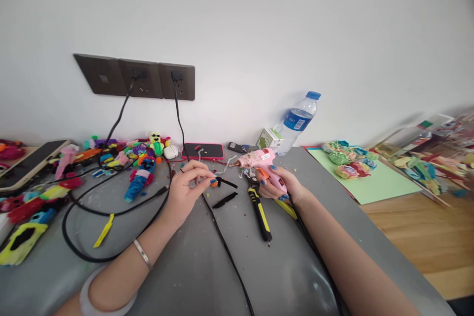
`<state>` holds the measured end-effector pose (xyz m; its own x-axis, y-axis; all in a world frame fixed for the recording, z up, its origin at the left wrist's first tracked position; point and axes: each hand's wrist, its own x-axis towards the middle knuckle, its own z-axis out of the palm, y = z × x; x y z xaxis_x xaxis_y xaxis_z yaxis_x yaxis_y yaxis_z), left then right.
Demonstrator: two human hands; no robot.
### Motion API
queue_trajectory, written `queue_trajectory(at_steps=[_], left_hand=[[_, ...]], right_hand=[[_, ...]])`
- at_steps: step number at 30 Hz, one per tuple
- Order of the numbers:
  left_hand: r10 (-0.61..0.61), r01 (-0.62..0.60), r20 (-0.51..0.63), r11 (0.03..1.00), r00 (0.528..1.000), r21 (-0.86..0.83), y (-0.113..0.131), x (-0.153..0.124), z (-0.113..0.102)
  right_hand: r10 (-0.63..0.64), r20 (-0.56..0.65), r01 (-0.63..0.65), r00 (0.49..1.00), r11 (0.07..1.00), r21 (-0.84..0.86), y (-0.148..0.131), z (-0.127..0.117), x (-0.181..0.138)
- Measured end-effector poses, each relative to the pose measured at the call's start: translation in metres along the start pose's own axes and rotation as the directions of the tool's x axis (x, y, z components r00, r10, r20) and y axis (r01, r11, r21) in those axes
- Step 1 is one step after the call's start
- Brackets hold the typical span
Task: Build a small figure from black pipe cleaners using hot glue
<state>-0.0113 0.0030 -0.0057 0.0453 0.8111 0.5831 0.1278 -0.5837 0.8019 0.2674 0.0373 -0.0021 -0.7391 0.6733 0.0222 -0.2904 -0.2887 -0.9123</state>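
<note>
A grey mat (207,266) covers the desk, and the pink glue gun (259,162) on it serves as the fixed mark. Far right of the gun lies one green sheet (374,185) carrying a cluster of crumpled paper flowers (346,160). On the wall, above and left of the gun, sit three dark socket plates (135,78), two with black cables plugged in. Just behind the gun to its right stands one clear water bottle (299,121), blue cap on; how full it is cannot be told. Left of the gun is a heap of fuzzy coloured figures (140,160), with one pink-cased phone (203,150) nearer. The right hand (279,183) is wrapped tight around the gun's grip. The left hand (185,190), just left of the nozzle, pinches a black strip (225,183) between thumb and fingertips, its other fingers loosely curled. Below the gun lie one pair of yellow-handled cutters (259,210) and one loose black sliver (224,200).
</note>
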Motion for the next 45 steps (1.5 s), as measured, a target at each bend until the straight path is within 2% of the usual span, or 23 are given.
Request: queue_trajectory(at_steps=[17,24,32,45], left_hand=[[0.022,-0.022,0.006,0.999,1.000,0.031,0.0008,0.0002,0.0002],[0.014,-0.013,-0.008,1.000,1.000,0.028,0.0024,0.0005,0.0010],[0.011,-0.012,0.005,1.000,1.000,0.026,0.0026,0.0010,0.0008],[-0.001,0.004,-0.041,0.998,0.999,0.055,0.0042,0.0027,0.0011]], right_hand=[[0.005,-0.003,-0.004,1.000,1.000,0.019,0.0006,-0.0003,0.0003],[0.030,-0.053,-0.032,0.998,0.999,-0.024,-0.0015,0.0021,0.0007],[0.009,-0.006,-0.009,1.000,1.000,-0.018,0.0009,-0.0017,0.0005],[0.046,-0.081,-0.052,0.996,0.996,-0.076,0.0003,0.0007,0.0003]])
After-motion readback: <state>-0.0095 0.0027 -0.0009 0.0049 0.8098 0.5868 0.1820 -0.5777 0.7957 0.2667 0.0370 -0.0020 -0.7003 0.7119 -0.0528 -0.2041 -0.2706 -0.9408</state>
